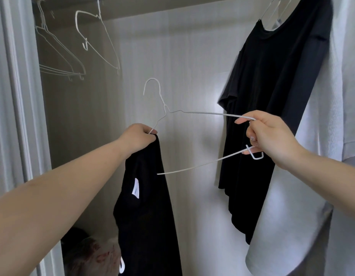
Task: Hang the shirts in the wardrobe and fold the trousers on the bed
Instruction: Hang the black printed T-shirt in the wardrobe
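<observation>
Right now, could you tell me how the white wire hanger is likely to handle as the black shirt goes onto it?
The white wire hanger looks thin, so probably light and springy; its arms already look bowed between the hands. The black shirt hangs limp from the left hand, so it may slide along the smooth wire.

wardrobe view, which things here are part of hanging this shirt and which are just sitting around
In the job:
- white wire hanger, held at both ends
- black shirt, held with the hanger's left end in the left hand
- right hand, gripping the hanger's right end

Just there:
- hung black shirt
- hung white shirt
- empty hangers
- patterned bundle on the wardrobe floor
</observation>
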